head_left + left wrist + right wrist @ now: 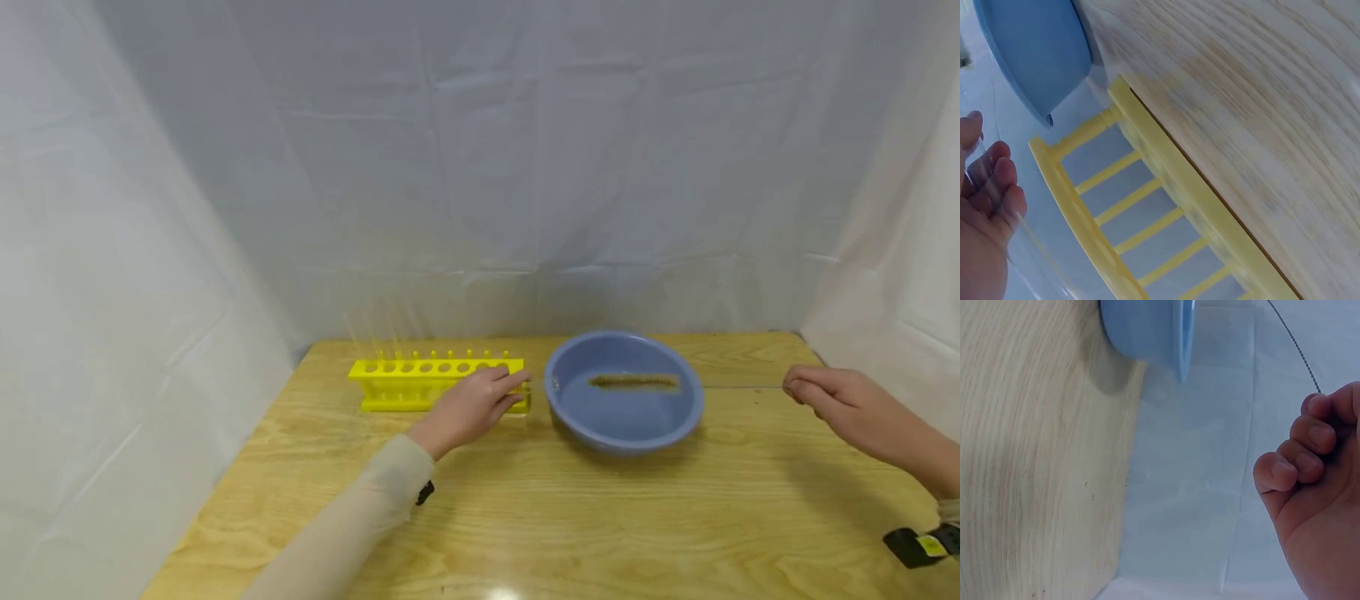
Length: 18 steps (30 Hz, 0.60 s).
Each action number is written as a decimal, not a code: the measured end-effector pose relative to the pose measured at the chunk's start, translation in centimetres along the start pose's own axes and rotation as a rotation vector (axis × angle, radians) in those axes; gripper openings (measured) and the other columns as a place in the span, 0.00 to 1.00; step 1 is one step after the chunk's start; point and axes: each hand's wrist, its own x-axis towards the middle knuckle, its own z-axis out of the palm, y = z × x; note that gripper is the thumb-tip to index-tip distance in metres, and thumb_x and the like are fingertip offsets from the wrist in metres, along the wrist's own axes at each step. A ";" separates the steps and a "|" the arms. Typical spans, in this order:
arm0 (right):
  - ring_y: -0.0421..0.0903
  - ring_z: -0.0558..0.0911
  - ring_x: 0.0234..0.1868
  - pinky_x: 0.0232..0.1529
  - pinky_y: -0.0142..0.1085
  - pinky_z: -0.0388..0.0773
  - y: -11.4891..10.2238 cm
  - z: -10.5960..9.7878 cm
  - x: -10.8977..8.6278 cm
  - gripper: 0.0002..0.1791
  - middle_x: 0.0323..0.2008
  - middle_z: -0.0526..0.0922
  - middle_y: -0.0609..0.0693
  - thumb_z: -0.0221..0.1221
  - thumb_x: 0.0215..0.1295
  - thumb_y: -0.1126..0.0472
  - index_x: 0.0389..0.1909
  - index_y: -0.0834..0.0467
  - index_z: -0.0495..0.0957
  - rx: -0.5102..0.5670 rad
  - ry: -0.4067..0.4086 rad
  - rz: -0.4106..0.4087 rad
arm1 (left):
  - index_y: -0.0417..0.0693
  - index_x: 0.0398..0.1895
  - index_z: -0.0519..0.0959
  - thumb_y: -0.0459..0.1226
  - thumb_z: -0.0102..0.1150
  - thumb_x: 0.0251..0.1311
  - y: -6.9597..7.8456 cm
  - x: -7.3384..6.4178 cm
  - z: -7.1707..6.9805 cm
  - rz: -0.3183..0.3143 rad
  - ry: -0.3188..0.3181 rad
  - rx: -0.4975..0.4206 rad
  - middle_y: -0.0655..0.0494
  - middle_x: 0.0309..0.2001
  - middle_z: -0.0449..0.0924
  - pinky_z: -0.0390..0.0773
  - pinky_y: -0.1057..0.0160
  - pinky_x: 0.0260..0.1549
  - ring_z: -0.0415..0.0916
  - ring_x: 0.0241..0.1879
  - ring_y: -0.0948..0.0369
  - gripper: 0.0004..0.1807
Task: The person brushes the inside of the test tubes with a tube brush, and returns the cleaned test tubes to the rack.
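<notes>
My left hand (467, 410) is in front of the right end of a yellow test tube rack (397, 406). In the left wrist view its curled fingers hold a clear test tube (1038, 265), whose ends are hard to make out. Far to the right, my right hand (855, 410) grips the thin twisted wire handle (1299, 350) of a test tube brush. The brush's brown bristles (636, 381) lie level above a blue basin (624, 446), pointing left toward the left hand. The bristles look slightly blurred.
Several clear test tubes (393, 329) stand in the left end of the rack, near its row of pegs. Both rack and basin stand on a wooden table (570, 525). A pale sheet (480, 167) hangs behind the table, with more sheeting at both sides.
</notes>
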 end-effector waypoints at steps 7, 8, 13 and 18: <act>0.33 0.59 0.21 0.24 0.33 0.56 0.5 0.6 -0.2 0.14 0.24 0.65 0.40 0.45 0.79 0.69 0.33 0.53 0.72 -0.031 0.015 -0.002 | 0.50 0.63 0.78 0.38 0.61 0.70 0.3 1.0 0.4 0.043 0.031 0.066 0.55 0.34 0.77 0.77 0.62 0.33 0.73 0.29 0.60 0.19; 0.33 0.59 0.21 0.24 0.33 0.57 0.6 0.6 -0.2 0.14 0.23 0.65 0.40 0.45 0.79 0.69 0.32 0.53 0.72 -0.028 0.013 0.000 | 0.50 0.62 0.79 0.38 0.61 0.70 0.4 1.2 0.4 0.048 0.036 0.078 0.55 0.33 0.76 0.76 0.62 0.32 0.72 0.28 0.60 0.19; 0.33 0.60 0.20 0.23 0.33 0.57 0.9 1.0 -0.6 0.14 0.22 0.63 0.40 0.45 0.79 0.67 0.31 0.52 0.71 -0.041 0.008 0.009 | 0.53 0.62 0.79 0.37 0.59 0.71 0.8 2.1 0.6 0.055 0.049 0.145 0.55 0.32 0.75 0.76 0.58 0.37 0.70 0.29 0.58 0.18; 0.32 0.60 0.20 0.23 0.32 0.57 1.0 1.1 -0.8 0.15 0.22 0.63 0.40 0.46 0.79 0.66 0.31 0.51 0.72 -0.064 0.013 0.012 | 0.56 0.62 0.80 0.39 0.60 0.70 1.1 2.8 0.5 0.064 0.059 0.214 0.55 0.35 0.78 0.72 0.59 0.36 0.71 0.30 0.59 0.18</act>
